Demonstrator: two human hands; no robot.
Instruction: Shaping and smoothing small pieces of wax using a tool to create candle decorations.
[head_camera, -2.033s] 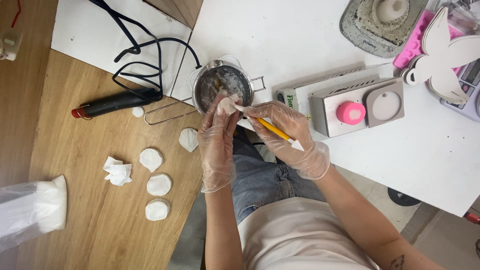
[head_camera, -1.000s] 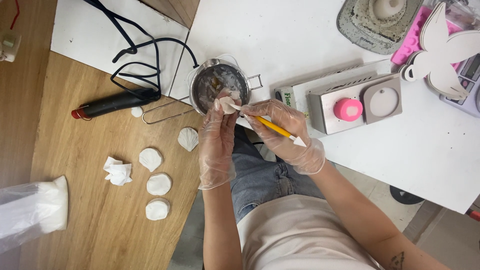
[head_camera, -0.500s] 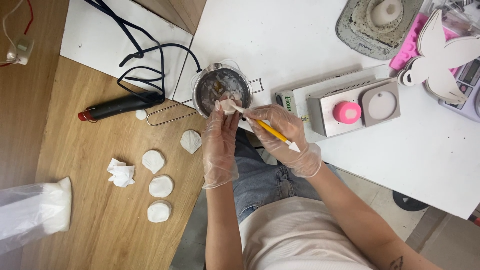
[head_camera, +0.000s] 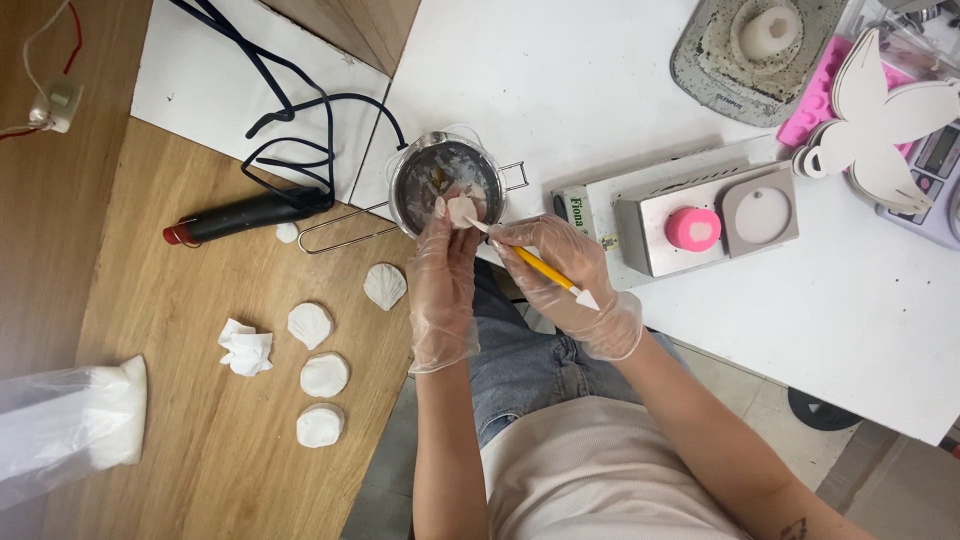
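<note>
Both hands wear clear plastic gloves. My left hand (head_camera: 443, 280) pinches a small white shell-shaped cast (head_camera: 462, 210) over a small metal pot (head_camera: 440, 172) with a wire handle. My right hand (head_camera: 565, 275) grips a yellow sculpting tool (head_camera: 540, 268) like a pen, its tip against the cast's edge. Several more white shell casts (head_camera: 310, 324) lie on the wooden table at the left, one (head_camera: 384, 286) close to my left wrist.
A black and red heat tool (head_camera: 245, 214) with a coiled cable lies left of the pot. A crumpled tissue (head_camera: 246, 350) and a plastic bag of white powder (head_camera: 70, 420) sit lower left. On the white table: a metal block with a pink mould (head_camera: 692, 228), a grey tray (head_camera: 755, 45), white butterfly cut-outs (head_camera: 880, 110).
The hands stay over the pot with small working motions of the tool on the cast. The view has shifted slightly.
</note>
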